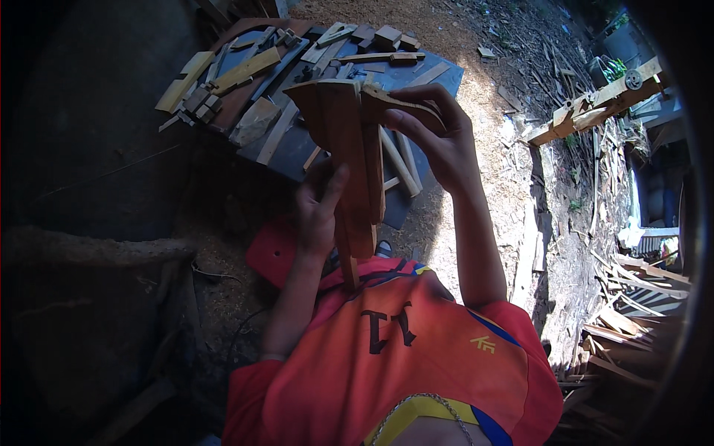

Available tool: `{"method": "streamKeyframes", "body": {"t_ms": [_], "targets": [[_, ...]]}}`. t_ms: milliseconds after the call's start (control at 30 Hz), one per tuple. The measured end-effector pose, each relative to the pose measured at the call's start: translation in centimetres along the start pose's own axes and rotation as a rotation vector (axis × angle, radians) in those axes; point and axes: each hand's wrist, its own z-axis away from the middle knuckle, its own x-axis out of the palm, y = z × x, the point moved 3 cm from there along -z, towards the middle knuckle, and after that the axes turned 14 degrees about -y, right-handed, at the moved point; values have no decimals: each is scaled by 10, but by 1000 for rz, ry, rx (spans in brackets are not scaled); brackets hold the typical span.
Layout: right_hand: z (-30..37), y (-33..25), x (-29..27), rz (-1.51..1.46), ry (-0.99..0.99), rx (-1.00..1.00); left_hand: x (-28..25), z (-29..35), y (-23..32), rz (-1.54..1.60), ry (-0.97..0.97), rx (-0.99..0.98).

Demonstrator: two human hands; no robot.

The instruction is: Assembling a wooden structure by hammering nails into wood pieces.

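Observation:
In front of my chest I hold up a brown wooden assembly of long, narrow boards (348, 149) with curved pieces at its top. My left hand (318, 212) is closed round its left side, lower down, with the thumb on the board and the other fingers partly hidden. My right hand (445, 134) grips a pale-edged, wavy wooden piece (405, 102) at the top right, thumb on the near side and fingers over the far edge. Whether that piece is fixed to the boards or only set against them, I cannot tell. The assembly's lower end reaches down close to my shirt.
Beyond my hands stands a dark table (439, 70) strewn with wood offcuts, including small blocks (388, 37) and a yellowish board (245, 70). A red seat-like thing (269, 251) is by my left forearm. At right are a wooden beam (595, 104) and scrap slats (632, 320).

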Motion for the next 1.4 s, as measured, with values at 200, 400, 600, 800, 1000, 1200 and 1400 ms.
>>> {"method": "streamKeyframes", "body": {"t_ms": [200, 400, 600, 800, 1000, 1200, 1400], "targets": [[-9, 3, 14, 19, -66, 3, 4, -11, 16, 172, -84, -130], [-16, 1, 25, 186, -73, -58, 0, -18, 24, -68, -98, -136], [-14, -10, 33, 235, -93, -95, 4, -20, 37, -185, -75, -118], [-10, -23, 38, 257, -103, -83, 6, -18, 40, -232, -77, -82], [-4, -41, 42, 309, -129, -95, 10, -13, 43, -323, -68, -79], [4, -54, 45, 275, -119, -110, 20, -6, 56, -430, -63, -79], [4, -54, 30, 134, -107, -32, 32, -1, 63, -446, -53, -59]]}}
